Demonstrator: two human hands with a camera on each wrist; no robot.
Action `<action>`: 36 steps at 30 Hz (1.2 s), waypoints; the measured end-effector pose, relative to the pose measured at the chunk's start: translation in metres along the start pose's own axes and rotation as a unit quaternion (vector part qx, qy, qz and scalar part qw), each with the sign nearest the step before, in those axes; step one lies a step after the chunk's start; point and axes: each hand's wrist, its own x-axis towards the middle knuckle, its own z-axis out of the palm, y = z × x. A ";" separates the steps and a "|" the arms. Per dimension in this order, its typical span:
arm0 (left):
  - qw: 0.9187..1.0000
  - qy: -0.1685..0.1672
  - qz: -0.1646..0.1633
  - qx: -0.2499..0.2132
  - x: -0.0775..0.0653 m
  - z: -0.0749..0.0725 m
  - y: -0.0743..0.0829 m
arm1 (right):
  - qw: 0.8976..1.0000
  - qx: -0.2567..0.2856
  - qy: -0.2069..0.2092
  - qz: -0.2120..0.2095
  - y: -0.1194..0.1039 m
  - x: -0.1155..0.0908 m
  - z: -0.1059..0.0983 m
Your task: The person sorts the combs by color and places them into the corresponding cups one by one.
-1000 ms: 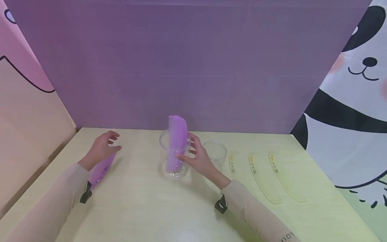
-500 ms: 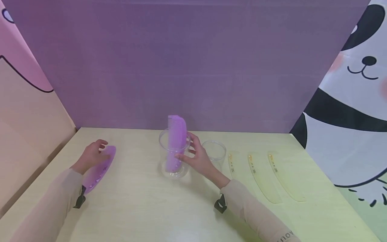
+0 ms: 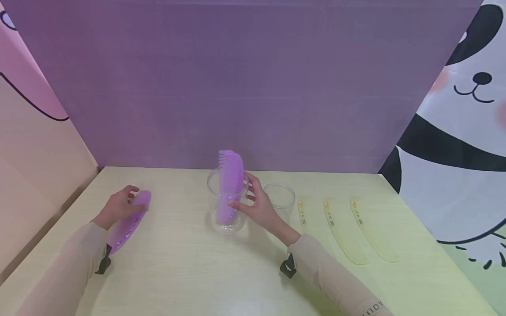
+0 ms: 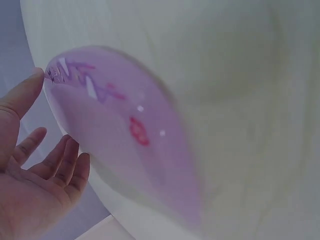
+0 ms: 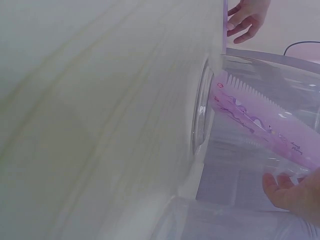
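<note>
A purple comb (image 3: pixel 128 226) with printed decoration lies on the left of the table, under my left hand (image 3: pixel 117 207). My left thumb touches one edge near its far end, and the fingers reach the opposite edge. In the left wrist view, the thumb tip meets the printed end of the comb (image 4: pixel 115 110). A tall clear plastic cup (image 3: pixel 213 215) stands at the table's middle, held at its right side by my right hand (image 3: pixel 258 208). Inside it, purple combs (image 3: pixel 231 175) stand upright, overlapping, their tops above the rim.
Right behind my right hand stands a second clear cup (image 3: pixel 285 206). Three pale yellow translucent combs (image 3: pixel 304 217) lie in a row on the right of the pale wooden table (image 3: pixel 189 276). A purple backdrop (image 3: pixel 253 87) rises at the table's far edge.
My left hand has moved left and toward me over the loose purple comb, and its thumb has come to the comb's edge. The right hand and cup have stayed put.
</note>
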 end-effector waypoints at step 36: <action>0.997 0.037 -0.052 -0.034 0.000 0.002 0.002 | 1.000 0.002 0.001 -0.006 0.002 0.000 0.001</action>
